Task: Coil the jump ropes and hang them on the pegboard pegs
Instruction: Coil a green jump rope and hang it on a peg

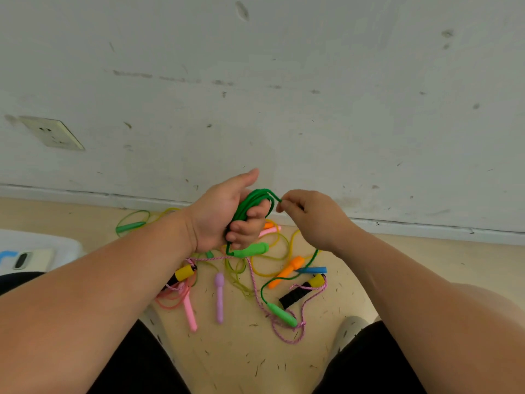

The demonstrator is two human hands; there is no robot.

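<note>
- Green jump rope (pixel 250 204): partly coiled, several loops bunched in the left hand above the floor; one green handle (pixel 251 249) juts out just below that fist, the other green handle (pixel 281 314) lies on the floor, with uncoiled cord trailing between it and the right hand.
- Left hand (pixel 227 214): fingers curled closed around the loop bundle, thumb raised clear. Advice: keep this grip firm but loose enough to admit each new loop.
- Right hand (pixel 309 216): fingertips pinched closed on the cord just beside the bundle, feeding the next turn. Advice: slide along the free length and lay loops of matching size, letting twist run out toward the loose handle.
- Pink-and-white braided rope (pixel 255 282): crosses the green tail near the floor handle; judged a snag risk, so draw the tail up slowly and shake it free rather than tug.
- Remaining pile: yellow cord (pixel 272 257), orange handle (pixel 287 270), blue handle (pixel 312 270), purple handle (pixel 219 297), pink handle (pixel 189 311), black-and-yellow handles (pixel 302 290); all uncoiled and overlapping on the floor (pixel 250 359).
- Pegboard: not in view; hanging judged still to come.
- Wall (pixel 284 95): scuffed, directly behind the pile.
</note>
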